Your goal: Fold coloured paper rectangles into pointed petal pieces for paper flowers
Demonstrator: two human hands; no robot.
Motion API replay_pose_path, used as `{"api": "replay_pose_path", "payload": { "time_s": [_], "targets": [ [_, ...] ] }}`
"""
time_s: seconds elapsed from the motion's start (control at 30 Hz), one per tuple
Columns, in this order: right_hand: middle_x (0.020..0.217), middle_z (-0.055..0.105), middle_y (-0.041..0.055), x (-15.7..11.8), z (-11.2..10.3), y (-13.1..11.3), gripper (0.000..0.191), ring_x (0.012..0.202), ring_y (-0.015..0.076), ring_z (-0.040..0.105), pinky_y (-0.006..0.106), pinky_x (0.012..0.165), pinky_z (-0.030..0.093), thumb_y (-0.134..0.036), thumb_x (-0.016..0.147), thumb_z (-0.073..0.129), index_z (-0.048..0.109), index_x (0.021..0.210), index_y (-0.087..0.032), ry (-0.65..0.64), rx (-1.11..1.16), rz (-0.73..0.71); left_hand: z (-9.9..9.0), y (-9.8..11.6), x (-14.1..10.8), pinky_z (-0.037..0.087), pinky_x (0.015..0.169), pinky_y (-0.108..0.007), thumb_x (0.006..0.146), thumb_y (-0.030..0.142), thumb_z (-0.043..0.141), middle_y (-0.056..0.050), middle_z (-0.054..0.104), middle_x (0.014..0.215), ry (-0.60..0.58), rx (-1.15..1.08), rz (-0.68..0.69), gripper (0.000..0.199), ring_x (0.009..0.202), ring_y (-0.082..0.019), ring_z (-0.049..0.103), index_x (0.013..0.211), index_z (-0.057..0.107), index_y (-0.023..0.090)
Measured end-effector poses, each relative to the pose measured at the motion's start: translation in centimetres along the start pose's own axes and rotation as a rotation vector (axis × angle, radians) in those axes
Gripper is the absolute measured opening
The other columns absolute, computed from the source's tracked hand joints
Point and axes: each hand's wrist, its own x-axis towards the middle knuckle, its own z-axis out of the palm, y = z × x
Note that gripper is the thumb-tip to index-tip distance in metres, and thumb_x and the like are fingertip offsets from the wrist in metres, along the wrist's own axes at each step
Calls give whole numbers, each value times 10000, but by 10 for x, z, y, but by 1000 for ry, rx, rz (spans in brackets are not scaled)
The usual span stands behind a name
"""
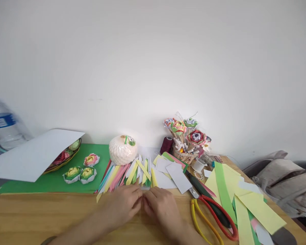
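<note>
My left hand and my right hand meet at the fingertips above the wooden table's front part. Both are closed in a pinch, thumbs and fingers pressed together; what they hold, if anything, is hidden behind them. Just beyond lie folded paper strips in pink, yellow, blue, white and green. White paper pieces are fanned out past my right hand. To the right of it rest scissors with one red and one yellow handle loop, beside a dark green-handled tool.
Three paper flowers sit on a green sheet at left, near a large white sheet. Behind stand a white netted ball, thread spool and flower basket. Yellow paper covers the right; a bottle stands far left.
</note>
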Motion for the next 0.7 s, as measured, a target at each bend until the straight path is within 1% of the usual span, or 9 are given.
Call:
{"api": "replay_pose_path", "payload": {
  "time_s": [0.13, 0.23, 0.3, 0.37, 0.4, 0.47, 0.57, 0.7],
  "targets": [
    [632, 606, -17, 0, -11, 6, 153, 562, 115, 522, 221, 522, 301, -84, 762, 498, 585, 702, -196, -66, 154, 81, 4, -1, 6, 393, 549, -204, 746, 88, 476, 7, 610, 661, -32, -144, -42, 153, 589, -129, 570, 686, 583, 179],
    [615, 599, -22, 3, -19, 10, 163, 553, 101, 519, 198, 521, 317, -78, 723, 505, 601, 665, -196, -110, 286, 125, 3, -7, 5, 391, 552, -185, 734, 83, 450, 18, 607, 650, -68, -255, -96, 175, 585, -110, 567, 672, 584, 178],
    [599, 590, -18, 6, -24, 14, 166, 546, 95, 510, 190, 527, 330, -84, 716, 498, 592, 625, -185, -129, 372, 168, -2, -12, 4, 404, 586, -188, 746, 113, 443, 17, 618, 666, -104, -366, -169, 178, 623, -115, 574, 676, 592, 179],
    [612, 599, -14, 9, -29, 20, 162, 567, 94, 520, 184, 558, 357, -104, 727, 488, 598, 633, -178, -146, 457, 216, -9, -17, 6, 416, 624, -203, 728, 159, 473, 10, 632, 679, -170, -635, -352, 152, 660, -132, 573, 659, 607, 173],
    [622, 604, -12, 10, -32, 24, 161, 572, 95, 522, 184, 568, 367, -113, 729, 481, 601, 640, -174, -153, 496, 243, -13, -20, 8, 422, 631, -207, 719, 174, 477, 9, 641, 682, -184, -677, -388, 148, 665, -136, 578, 661, 613, 170],
    [609, 593, -12, 13, -37, 29, 165, 564, 99, 507, 193, 559, 368, -130, 726, 466, 597, 635, -169, -162, 558, 304, -20, -24, 11, 428, 637, -205, 689, 177, 478, 13, 647, 673, -188, -726, -439, 145, 660, -134, 579, 641, 614, 164],
    [574, 552, -15, 16, -44, 32, 172, 555, 107, 472, 211, 546, 358, -161, 720, 457, 577, 597, -167, -172, 633, 391, -28, -29, 16, 406, 564, -202, 660, 188, 492, 18, 628, 621, -193, -786, -519, 133, 602, -130, 558, 614, 613, 158],
    [545, 512, -27, 18, -48, 36, 153, 544, 110, 435, 226, 531, 333, -190, 696, 490, 565, 563, -175, -167, 724, 504, -37, -39, 20, 402, 553, -218, 654, 217, 533, 15, 612, 589, -143, -860, -601, 112, 572, -136, 547, 601, 612, 158]
  ]
}}
